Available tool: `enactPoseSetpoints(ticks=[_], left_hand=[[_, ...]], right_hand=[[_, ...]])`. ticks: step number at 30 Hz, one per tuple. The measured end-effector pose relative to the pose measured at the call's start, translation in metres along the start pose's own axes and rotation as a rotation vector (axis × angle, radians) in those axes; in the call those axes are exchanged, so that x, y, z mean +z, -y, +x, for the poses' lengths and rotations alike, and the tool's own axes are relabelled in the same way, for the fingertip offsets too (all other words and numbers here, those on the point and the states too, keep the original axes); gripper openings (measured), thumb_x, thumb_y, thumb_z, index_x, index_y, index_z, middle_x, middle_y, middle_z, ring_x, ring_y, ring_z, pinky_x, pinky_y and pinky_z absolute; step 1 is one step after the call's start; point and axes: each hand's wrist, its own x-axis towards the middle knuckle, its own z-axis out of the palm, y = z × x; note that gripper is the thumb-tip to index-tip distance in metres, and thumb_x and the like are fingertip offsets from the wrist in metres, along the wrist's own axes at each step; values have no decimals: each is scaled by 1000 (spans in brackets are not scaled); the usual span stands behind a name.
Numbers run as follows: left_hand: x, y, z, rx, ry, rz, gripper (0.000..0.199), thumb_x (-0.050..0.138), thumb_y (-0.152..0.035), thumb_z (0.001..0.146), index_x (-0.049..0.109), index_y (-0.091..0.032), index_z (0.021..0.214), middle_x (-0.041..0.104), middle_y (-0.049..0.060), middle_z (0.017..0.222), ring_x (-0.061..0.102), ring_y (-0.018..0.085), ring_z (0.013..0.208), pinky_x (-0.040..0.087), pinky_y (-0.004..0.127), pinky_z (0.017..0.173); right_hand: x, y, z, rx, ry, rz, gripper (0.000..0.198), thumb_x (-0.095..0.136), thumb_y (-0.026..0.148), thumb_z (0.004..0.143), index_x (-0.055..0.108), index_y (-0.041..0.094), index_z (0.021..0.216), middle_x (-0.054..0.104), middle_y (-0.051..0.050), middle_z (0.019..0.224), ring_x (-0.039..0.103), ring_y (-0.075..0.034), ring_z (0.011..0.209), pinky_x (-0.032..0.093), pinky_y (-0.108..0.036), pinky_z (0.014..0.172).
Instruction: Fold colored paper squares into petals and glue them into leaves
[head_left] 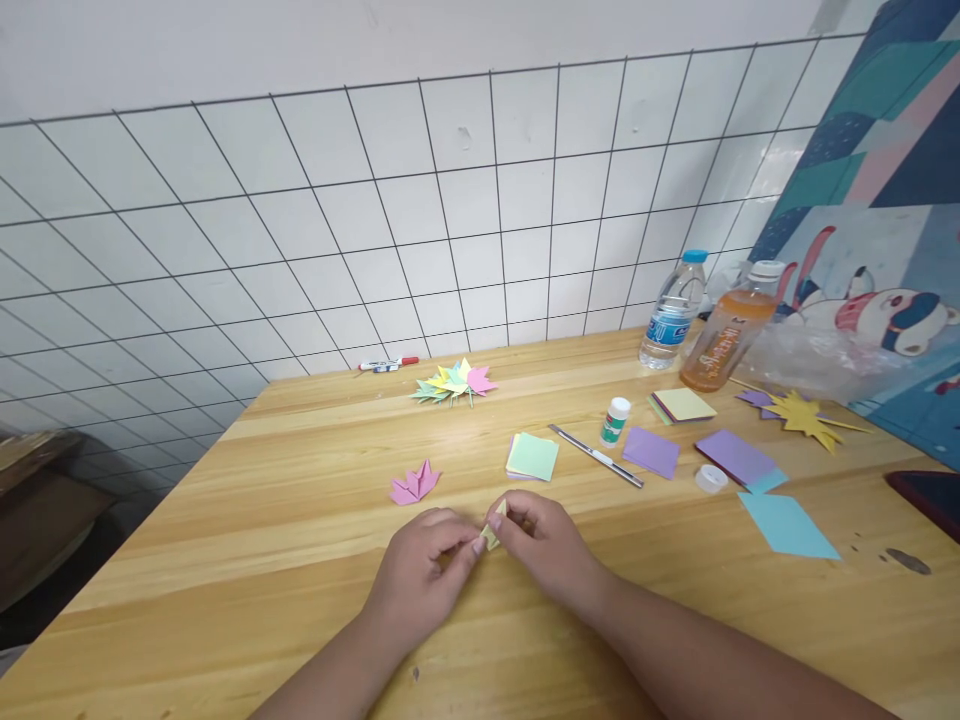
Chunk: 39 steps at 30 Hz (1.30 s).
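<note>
Between my two hands is a small folded piece of pale yellow paper, held just above the table. My left hand pinches its left edge between thumb and finger. My right hand grips the upper right part the same way, and the fingers hide some of the paper. Beyond my left hand lies a folded pink paper piece. A stack of light green paper squares rests past my right hand, with a slim craft knife beside it.
Farther right on the wooden table are a glue stick, its white cap, purple paper and a blue sheet. A water bottle and an orange drink bottle stand behind. Folded paper stars and markers lie near the wall.
</note>
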Motion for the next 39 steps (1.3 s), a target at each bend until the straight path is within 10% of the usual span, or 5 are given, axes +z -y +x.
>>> enactPoseSetpoints(ticks=[7, 19, 27, 39], left_hand=[[2, 5, -1, -59, -42, -17, 22, 52, -28, 83, 65, -19, 68, 58, 0, 61, 52, 12, 58, 37, 21, 54], [2, 0, -1, -12, -63, 44, 16, 54, -22, 80, 67, -22, 70, 65, 1, 67, 57, 14, 65, 41, 23, 61], [1, -2, 2, -90, -102, -46, 17, 54, -21, 78, 65, -20, 66, 62, 1, 62, 55, 14, 61, 40, 23, 58], [6, 9, 3, -276, -45, -365, 17, 57, -33, 77, 63, -18, 76, 62, 1, 69, 55, 15, 64, 41, 23, 59]], right_hand=[[2, -4, 0, 95, 7, 53, 15, 48, 21, 77, 63, 18, 76, 34, 7, 52, 34, -9, 50, 27, -20, 48], [2, -9, -1, 108, -3, -10, 20, 41, 10, 68, 58, 19, 73, 54, 4, 61, 46, -10, 55, 33, -20, 51], [3, -9, -3, 95, 19, 79, 36, 43, 10, 72, 51, 21, 105, 57, 5, 65, 50, -10, 56, 35, -19, 51], [3, -14, -3, -14, 68, -100, 9, 47, 19, 80, 53, 20, 73, 59, 3, 67, 57, -13, 66, 36, -21, 54]])
